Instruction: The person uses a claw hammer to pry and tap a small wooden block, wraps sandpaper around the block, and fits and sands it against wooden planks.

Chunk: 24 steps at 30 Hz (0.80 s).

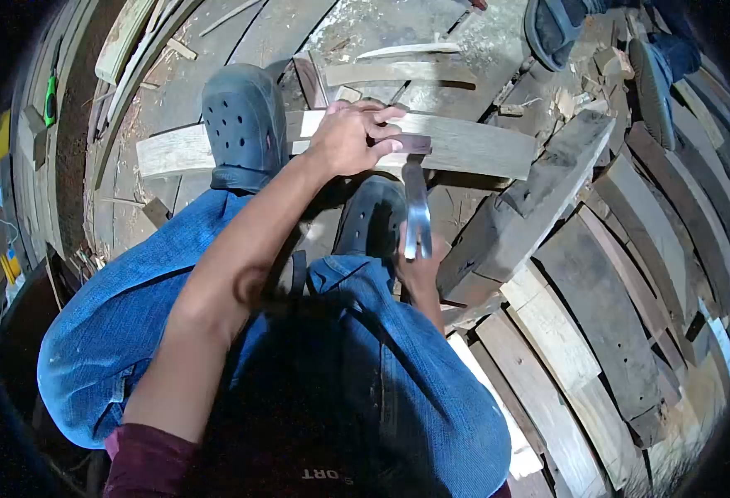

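Observation:
A long, pale, slightly curved wooden board (473,143) lies crosswise before me, with my left clog (245,116) over its left part. My left hand (352,137) is closed on a small dark wooden block (413,144) at the board's middle, thumb along the near side. Just below that block is the metal head of a claw hammer (417,203), its split claw toward me. My right hand (421,261) grips the hammer from beneath, partly hidden by the head. Whether the hammer face touches the block I cannot tell.
A thick wooden beam (531,203) stands close at my right, beside rows of stacked boards (605,290). More curved strips (398,73) lie ahead on the plank floor. Another person's sandalled foot (554,33) is at the upper right. A green-handled tool (51,100) sits far left.

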Motion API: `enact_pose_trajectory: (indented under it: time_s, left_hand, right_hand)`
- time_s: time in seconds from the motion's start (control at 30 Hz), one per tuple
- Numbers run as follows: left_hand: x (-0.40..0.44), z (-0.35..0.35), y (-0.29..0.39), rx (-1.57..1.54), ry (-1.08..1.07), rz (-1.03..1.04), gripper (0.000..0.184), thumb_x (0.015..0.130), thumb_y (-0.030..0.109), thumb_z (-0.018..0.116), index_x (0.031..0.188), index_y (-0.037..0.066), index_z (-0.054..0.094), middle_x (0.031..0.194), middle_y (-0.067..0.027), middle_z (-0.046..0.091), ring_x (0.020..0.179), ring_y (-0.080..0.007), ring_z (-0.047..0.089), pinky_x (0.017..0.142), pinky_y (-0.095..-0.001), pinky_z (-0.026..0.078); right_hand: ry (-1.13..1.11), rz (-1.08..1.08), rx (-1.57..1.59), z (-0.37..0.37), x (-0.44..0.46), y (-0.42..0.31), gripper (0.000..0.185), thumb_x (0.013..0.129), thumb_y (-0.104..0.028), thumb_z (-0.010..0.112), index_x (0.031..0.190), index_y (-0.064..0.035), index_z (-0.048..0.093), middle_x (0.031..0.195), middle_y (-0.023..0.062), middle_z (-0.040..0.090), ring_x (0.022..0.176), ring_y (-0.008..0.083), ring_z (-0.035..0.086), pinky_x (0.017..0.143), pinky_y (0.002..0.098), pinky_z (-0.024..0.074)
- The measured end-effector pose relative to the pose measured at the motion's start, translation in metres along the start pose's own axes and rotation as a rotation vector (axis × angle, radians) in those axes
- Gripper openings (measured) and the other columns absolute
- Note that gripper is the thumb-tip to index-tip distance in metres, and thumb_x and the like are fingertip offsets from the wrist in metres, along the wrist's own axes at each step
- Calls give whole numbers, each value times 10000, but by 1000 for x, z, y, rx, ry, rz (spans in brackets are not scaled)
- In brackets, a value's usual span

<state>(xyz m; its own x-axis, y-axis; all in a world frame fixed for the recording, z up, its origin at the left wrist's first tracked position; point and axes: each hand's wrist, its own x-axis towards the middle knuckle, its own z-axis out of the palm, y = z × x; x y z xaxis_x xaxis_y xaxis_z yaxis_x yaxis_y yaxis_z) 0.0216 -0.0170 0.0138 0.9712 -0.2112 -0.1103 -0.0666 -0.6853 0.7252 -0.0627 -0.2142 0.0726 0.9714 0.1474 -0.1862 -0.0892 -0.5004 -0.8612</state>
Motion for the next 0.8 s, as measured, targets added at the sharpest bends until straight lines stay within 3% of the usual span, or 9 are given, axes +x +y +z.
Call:
enact_pose_trajectory:
  time_s: [0.03, 0.1, 0.17, 0.3, 0.4, 0.43, 0.53, 0.57, 0.8]
  left_hand:
    - [0, -3, 4, 3, 3, 1, 244, 796, 302, 688, 968, 135, 735, 1253, 33, 607, 1181, -223, 533, 964, -449, 368]
    - [-1, -2, 3, 19, 10, 6, 247, 795, 307, 688, 971, 138, 735, 1254, 34, 607, 1182, -220, 533, 959, -446, 366]
    - [1, -1, 3, 22, 7, 5, 251, 799, 319, 685, 969, 141, 735, 1255, 34, 607, 1185, -219, 531, 962, -448, 363]
    - [2, 2, -3, -31, -69, -46, 289, 831, 390, 636, 1006, 180, 728, 1288, 100, 570, 1211, -184, 494, 1024, -452, 308]
    - [1, 1, -1, 1, -57, -55, 278, 830, 385, 640, 1005, 189, 729, 1290, 98, 570, 1217, -181, 488, 1032, -445, 298]
    - [0, 1, 0, -6, -5, -19, 258, 804, 314, 683, 980, 131, 731, 1266, 52, 598, 1194, -206, 521, 976, -463, 342]
    - [-1, 1, 3, 31, 3, -17, 260, 800, 323, 687, 979, 140, 734, 1269, 51, 596, 1189, -197, 525, 975, -456, 343]
    - [0, 1, 3, 8, -16, -17, 260, 810, 340, 670, 984, 157, 731, 1276, 63, 588, 1198, -194, 514, 988, -455, 332]
    - [1, 2, -2, 15, -28, -34, 256, 834, 370, 633, 989, 191, 729, 1291, 81, 571, 1198, -197, 507, 1014, -470, 312]
  right_hand:
    - [-60, 80, 37, -5, -9, 10, 197, 872, -141, 598, 746, 10, 593, 558, 142, 530, 465, 230, 507, 458, 367, 364]
    - [8, -110, -84, -6, -12, 17, 173, 883, -146, 586, 786, -3, 594, 574, 138, 531, 473, 240, 510, 456, 361, 364]
    - [-31, 38, -115, -7, -4, 18, 134, 895, -162, 581, 865, -33, 599, 602, 131, 536, 487, 227, 514, 454, 350, 361]
    - [-30, 24, -9, 8, 17, 26, 214, 867, -91, 617, 675, -8, 573, 538, 70, 522, 458, 142, 490, 456, 315, 366]
    - [69, -56, -68, 5, 6, 10, 202, 874, -109, 621, 702, -12, 579, 557, 48, 527, 477, 114, 489, 453, 308, 364]
    - [-10, 42, 66, 0, 1, 13, 181, 891, -144, 617, 765, -17, 587, 612, 47, 553, 533, 114, 520, 478, 305, 384]
    - [43, 76, -3, 6, 5, 9, 202, 862, -141, 575, 719, 1, 566, 557, 88, 514, 474, 146, 447, 471, 312, 358]
    - [51, 308, 86, 13, 5, 18, 244, 878, -130, 585, 680, 6, 542, 537, 108, 509, 471, 132, 459, 465, 317, 358]
    - [50, 243, 115, 1, -10, 6, 190, 900, -165, 599, 818, 6, 604, 649, 44, 571, 576, 118, 519, 525, 286, 401]
